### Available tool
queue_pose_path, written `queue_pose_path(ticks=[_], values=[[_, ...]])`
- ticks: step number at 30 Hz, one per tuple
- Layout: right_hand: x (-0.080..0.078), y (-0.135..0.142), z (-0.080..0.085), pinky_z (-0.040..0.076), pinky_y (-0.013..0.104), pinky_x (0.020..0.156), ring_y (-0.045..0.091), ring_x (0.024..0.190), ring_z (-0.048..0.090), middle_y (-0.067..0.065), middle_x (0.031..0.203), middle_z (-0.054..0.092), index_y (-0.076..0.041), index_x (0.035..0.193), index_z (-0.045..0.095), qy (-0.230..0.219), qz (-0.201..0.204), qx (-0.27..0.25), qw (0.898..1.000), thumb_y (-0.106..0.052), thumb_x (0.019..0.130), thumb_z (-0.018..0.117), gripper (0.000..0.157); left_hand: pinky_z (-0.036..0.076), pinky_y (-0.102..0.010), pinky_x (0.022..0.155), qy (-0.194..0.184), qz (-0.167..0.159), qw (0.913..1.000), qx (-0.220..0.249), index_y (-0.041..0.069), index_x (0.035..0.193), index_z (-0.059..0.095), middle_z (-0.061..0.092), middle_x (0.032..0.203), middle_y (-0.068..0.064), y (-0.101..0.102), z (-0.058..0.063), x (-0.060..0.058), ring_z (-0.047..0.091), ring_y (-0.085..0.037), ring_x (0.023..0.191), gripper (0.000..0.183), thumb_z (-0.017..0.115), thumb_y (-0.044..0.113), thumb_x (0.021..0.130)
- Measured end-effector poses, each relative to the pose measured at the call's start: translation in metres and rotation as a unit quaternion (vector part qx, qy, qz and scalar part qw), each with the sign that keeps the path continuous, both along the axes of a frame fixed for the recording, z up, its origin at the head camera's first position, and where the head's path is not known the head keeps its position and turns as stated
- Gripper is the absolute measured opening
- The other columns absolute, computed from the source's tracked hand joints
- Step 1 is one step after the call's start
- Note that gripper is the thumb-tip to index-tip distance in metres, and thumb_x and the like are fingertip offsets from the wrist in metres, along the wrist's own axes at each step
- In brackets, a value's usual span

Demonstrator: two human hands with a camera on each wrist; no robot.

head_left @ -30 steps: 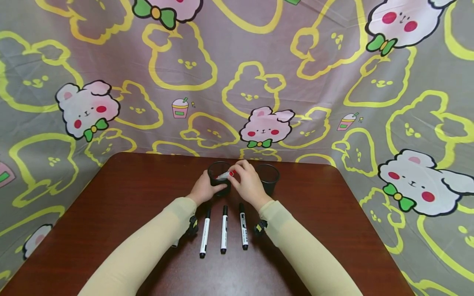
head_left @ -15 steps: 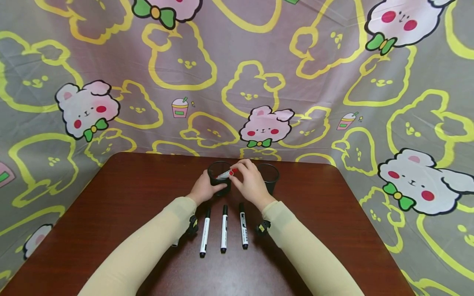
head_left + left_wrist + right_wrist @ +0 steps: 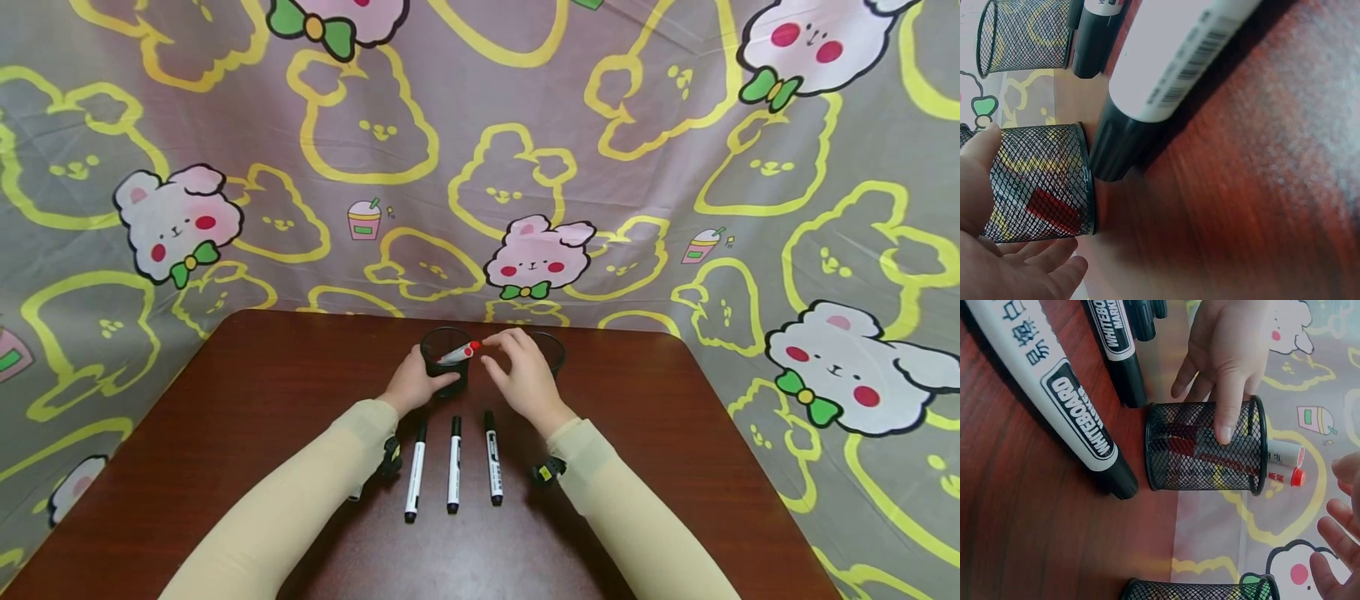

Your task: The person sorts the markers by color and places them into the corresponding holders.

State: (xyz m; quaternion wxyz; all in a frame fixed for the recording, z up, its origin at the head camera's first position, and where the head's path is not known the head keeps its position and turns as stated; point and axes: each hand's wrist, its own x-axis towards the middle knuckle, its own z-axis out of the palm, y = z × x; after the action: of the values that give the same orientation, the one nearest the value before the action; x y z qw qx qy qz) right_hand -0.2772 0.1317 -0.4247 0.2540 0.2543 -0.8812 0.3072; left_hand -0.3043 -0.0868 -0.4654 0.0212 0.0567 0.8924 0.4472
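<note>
My left hand (image 3: 411, 383) grips a black mesh pen cup (image 3: 1204, 478), thumb on the near side and fingers round the other. Two red whiteboard markers (image 3: 1285, 475) lean inside this cup, their ends sticking out past the rim. In the left wrist view a red cap (image 3: 1054, 210) shows through the mesh near the bottom. My right hand (image 3: 525, 373) is just right of the markers' ends, fingers loosely bent and holding nothing. Behind that hand stands a second black mesh pen cup (image 3: 553, 352), partly hidden by it.
Three black-capped whiteboard markers, left (image 3: 415, 473), middle (image 3: 454, 467) and right (image 3: 493, 462), lie on the brown table (image 3: 300, 358) in front of the cups. Another marker (image 3: 355, 493) is mostly hidden beneath the left forearm. A patterned cloth (image 3: 420, 275) hangs behind the table.
My right hand has let go of the red marker and moved a little to the right, away from the cup. The left hand and its cup have stayed put.
</note>
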Motion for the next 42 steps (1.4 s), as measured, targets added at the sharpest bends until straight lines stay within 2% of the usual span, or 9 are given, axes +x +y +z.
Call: queue_pose_path(ticks=[6,16,25,35,42], values=[[0.008,0.006,0.001,0.055,0.040,0.090,0.021,0.100,0.062,0.004,0.109,0.066,-0.012,0.115,0.071,0.018,0.006,-0.014,1.000,-0.016,0.096,0.074,0.019,0.045,-0.054,0.111,0.000,0.002,1.0000,0.001,-0.002,0.149,0.037,0.053,0.144,-0.023,0.000,0.000,0.000,0.055,-0.039,0.133,0.082,0.080,0.036,0.091],[0.026,0.012,0.006,0.055,0.038,0.087,0.024,0.096,0.064,0.003,0.107,0.067,-0.009,0.114,0.071,0.009,0.027,-0.026,0.999,-0.014,0.096,0.074,0.019,0.045,-0.054,0.111,-0.002,0.005,1.0000,-0.003,-0.005,0.150,0.035,0.052,0.145,-0.025,0.000,0.000,-0.001,0.054,-0.041,0.134,0.086,0.081,0.037,0.090],[0.041,0.015,0.008,0.056,0.036,0.085,0.017,0.095,0.065,0.001,0.106,0.068,-0.009,0.111,0.072,0.052,0.044,-0.020,0.997,-0.013,0.093,0.077,0.018,0.045,-0.055,0.110,-0.006,0.004,1.0000,-0.006,-0.005,0.151,0.033,0.051,0.146,-0.025,0.000,0.002,0.002,0.054,-0.041,0.134,0.086,0.079,0.038,0.092],[0.059,0.018,0.009,0.056,0.035,0.087,0.015,0.098,0.065,-0.001,0.108,0.068,-0.012,0.113,0.072,0.034,0.062,-0.005,0.997,-0.014,0.095,0.075,0.018,0.045,-0.055,0.111,-0.008,0.002,0.9999,-0.007,-0.004,0.151,0.032,0.051,0.147,-0.025,-0.001,0.001,0.001,0.054,-0.040,0.134,0.087,0.078,0.039,0.092],[0.069,0.019,0.002,0.056,0.034,0.085,0.015,0.097,0.065,-0.002,0.106,0.067,-0.013,0.110,0.073,0.027,0.069,-0.005,0.997,-0.011,0.093,0.077,0.018,0.045,-0.055,0.111,-0.006,0.004,1.0000,-0.004,-0.004,0.151,0.034,0.051,0.146,-0.024,-0.001,0.001,0.001,0.054,-0.040,0.134,0.086,0.079,0.039,0.092]])
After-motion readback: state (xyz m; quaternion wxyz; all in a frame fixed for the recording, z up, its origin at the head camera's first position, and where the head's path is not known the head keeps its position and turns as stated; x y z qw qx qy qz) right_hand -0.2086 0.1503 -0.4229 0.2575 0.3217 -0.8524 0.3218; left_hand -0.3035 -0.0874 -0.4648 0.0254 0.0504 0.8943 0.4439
